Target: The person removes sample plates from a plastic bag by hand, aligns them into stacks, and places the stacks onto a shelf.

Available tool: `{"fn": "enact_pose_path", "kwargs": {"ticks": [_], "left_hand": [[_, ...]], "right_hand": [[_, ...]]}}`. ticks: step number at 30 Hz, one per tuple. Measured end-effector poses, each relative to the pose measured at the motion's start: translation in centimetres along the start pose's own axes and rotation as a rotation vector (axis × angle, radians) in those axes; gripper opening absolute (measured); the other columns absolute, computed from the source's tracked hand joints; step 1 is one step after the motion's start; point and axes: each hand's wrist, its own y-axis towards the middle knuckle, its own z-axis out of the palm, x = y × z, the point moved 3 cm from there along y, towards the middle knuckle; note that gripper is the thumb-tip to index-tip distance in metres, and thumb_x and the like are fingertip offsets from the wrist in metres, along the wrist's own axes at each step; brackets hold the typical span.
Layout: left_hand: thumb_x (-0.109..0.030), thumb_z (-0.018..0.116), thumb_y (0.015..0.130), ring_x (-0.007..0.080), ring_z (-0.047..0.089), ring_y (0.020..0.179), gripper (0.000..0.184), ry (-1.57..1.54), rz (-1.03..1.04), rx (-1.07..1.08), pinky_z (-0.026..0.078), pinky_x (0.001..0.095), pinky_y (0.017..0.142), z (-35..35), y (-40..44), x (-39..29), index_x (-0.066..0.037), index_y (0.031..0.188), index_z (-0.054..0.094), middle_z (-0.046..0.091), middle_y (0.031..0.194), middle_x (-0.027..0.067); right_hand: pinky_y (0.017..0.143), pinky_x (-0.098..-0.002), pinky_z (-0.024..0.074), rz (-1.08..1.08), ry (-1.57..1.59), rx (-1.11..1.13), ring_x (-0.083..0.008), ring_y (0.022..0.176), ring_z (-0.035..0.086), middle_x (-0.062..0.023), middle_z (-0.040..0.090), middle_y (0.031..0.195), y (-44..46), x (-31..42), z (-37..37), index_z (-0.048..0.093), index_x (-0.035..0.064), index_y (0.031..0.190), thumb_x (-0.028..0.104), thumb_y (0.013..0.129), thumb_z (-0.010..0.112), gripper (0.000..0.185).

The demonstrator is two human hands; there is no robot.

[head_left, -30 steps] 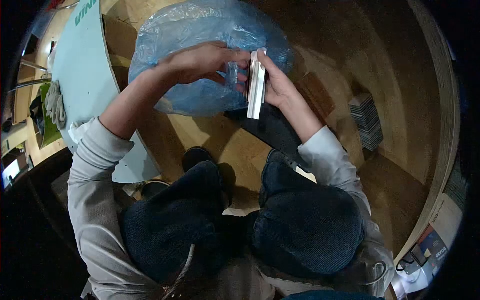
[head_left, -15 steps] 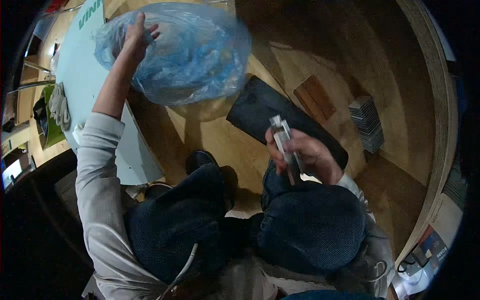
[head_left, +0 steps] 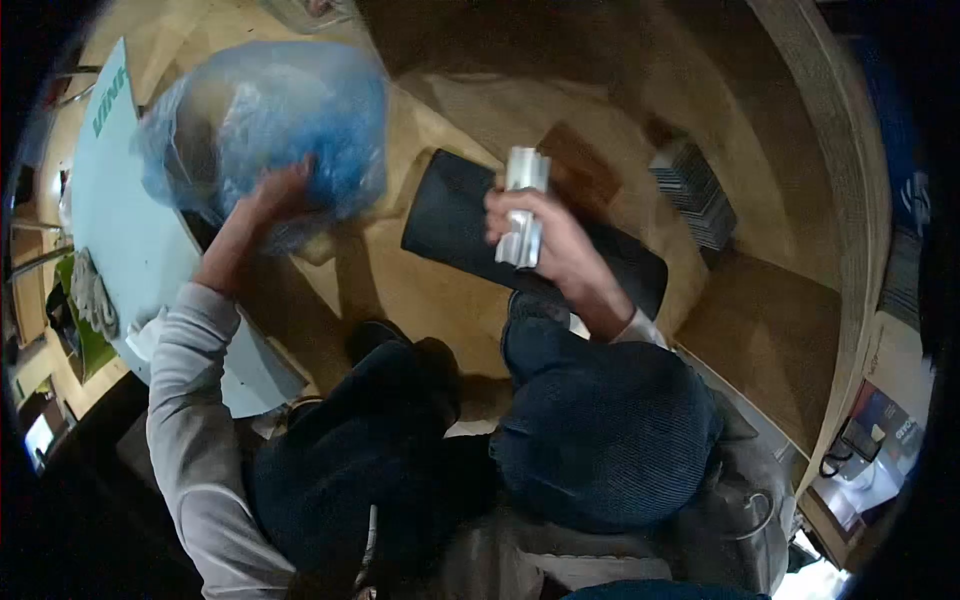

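My right hand point(head_left: 545, 225) is wrapped round a short bundle of silvery-white strips point(head_left: 522, 205), raised above a dark, flat, rounded board point(head_left: 450, 210). At the upper left, a large crumpled blue translucent plastic bag point(head_left: 300, 110) lies against the edge of the pale blue panel. My left hand point(head_left: 285, 190) is at the lower side of this bag and touches it. Motion smears its fingers, and whether they grip the plastic cannot be made out.
The pale blue panel point(head_left: 130, 220) with green lettering stands at the left, grey gloves point(head_left: 92, 290) beside it. A reddish-brown wooden piece point(head_left: 575, 170) and a stack of grey-edged pieces point(head_left: 695, 195) lie at the right. A wooden rim point(head_left: 845, 150) curves round the right side.
My right hand first took the strips away from my left hand, then lifted them from near my knee. My left hand moved from the bag's upper side to its lower side. The view shifted.
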Motion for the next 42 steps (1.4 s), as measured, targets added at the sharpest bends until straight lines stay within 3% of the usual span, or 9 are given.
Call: {"fn": "enact_pose_path", "kwargs": {"ticks": [3,5,12,15,20,24,32,36,42], "left_hand": [[-0.020,0.043,0.084,0.0414,0.056,0.090,0.040,-0.001,-0.180,0.241,0.045,0.0466,0.077,8.7,1.3,8.5,-0.004,0.121,0.039,0.055,0.103,0.0251],[-0.019,0.043,0.085,0.0415,0.057,0.082,0.038,-0.106,-0.473,-0.144,0.044,0.0489,0.071,2.2,0.8,10.8,-0.001,0.119,0.039,0.058,0.091,0.0276],[-0.037,0.056,0.081,0.0367,0.058,0.087,0.046,0.044,-0.434,0.047,0.045,0.0406,0.072,-13.0,0.0,10.1,0.004,0.102,0.055,0.058,0.096,0.0253],[-0.033,0.055,0.083,0.0312,0.060,0.087,0.041,-0.263,-0.487,0.436,0.046,0.0355,0.072,-16.5,-0.5,2.3,0.003,0.102,0.056,0.060,0.096,0.0223],[-0.026,0.052,0.085,0.0272,0.060,0.087,0.037,-0.511,-0.022,0.219,0.047,0.0343,0.073,-16.0,0.7,-4.4,0.002,0.108,0.054,0.061,0.098,0.0188],[-0.022,0.051,0.085,0.0273,0.060,0.091,0.038,-0.386,0.041,0.245,0.048,0.0349,0.077,-14.6,1.4,-7.2,0.000,0.116,0.050,0.059,0.104,0.0170],[-0.024,0.051,0.085,0.0287,0.058,0.097,0.042,-0.415,0.062,0.396,0.047,0.0354,0.081,-11.5,1.6,-8.2,-0.003,0.121,0.045,0.057,0.108,0.0177],[-0.029,0.051,0.086,0.0283,0.057,0.098,0.047,-0.525,0.102,0.304,0.046,0.0364,0.083,-8.8,2.0,-8.2,-0.004,0.125,0.041,0.055,0.112,0.0177],[-0.043,0.055,0.082,0.0277,0.052,0.105,0.061,-0.993,0.143,0.013,0.041,0.0359,0.090,-6.6,2.8,-12.7,-0.005,0.127,0.038,0.049,0.120,0.0170]], "right_hand": [[0.061,-0.0305,0.0470,0.124,0.012,0.092,-0.0120,0.064,0.051,-0.0029,0.050,0.073,-0.2,-1.5,-0.2,0.044,0.0054,0.102,0.013,0.080,0.055,0.025],[0.060,-0.0304,0.0468,0.198,0.055,0.102,-0.0121,0.064,0.051,-0.0031,0.050,0.072,-0.5,-2.1,-0.9,0.044,0.0053,0.101,0.014,0.081,0.055,0.025],[0.057,-0.0270,0.0448,-0.071,0.293,-0.261,-0.0129,0.059,0.051,-0.0028,0.050,0.069,0.8,0.8,-7.8,0.047,0.0056,0.098,0.014,0.083,0.057,0.019],[0.063,-0.0289,0.0466,-0.164,-0.453,-0.431,-0.0163,0.071,0.055,-0.0064,0.054,0.075,-0.3,6.2,-11.6,0.049,0.0044,0.102,0.021,0.080,0.062,0.031],[0.072,-0.0354,0.0470,-0.463,-1.827,-0.701,-0.0277,0.085,0.058,-0.0160,0.057,0.091,-0.3,9.9,-13.8,0.046,0.0022,0.114,0.030,0.072,0.069,0.055],[0.079,-0.0385,0.0455,-0.547,-2.131,-0.692,-0.0329,0.097,0.054,-0.0212,0.054,0.104,-0.2,7.3,-13.1,0.046,0.0009,0.116,0.031,0.070,0.070,0.061],[0.081,-0.0379,0.0453,-0.003,-1.853,-0.691,-0.0291,0.098,0.054,-0.0214,0.053,0.107,0.6,9.3,-14.4,0.048,0.0008,0.115,0.029,0.071,0.070,0.057],[0.070,-0.0354,0.0465,-0.435,-1.496,-0.689,-0.0218,0.078,0.058,-0.0141,0.060,0.088,0.1,11.5,-15.4,0.055,-0.0022,0.105,0.026,0.075,0.068,0.043],[0.056,-0.0269,0.0470,-0.294,-0.747,-0.427,-0.0117,0.055,0.053,-0.0052,0.057,0.068,0.1,8.8,-4.5,0.055,-0.0023,0.095,0.024,0.074,0.070,0.037]]}}
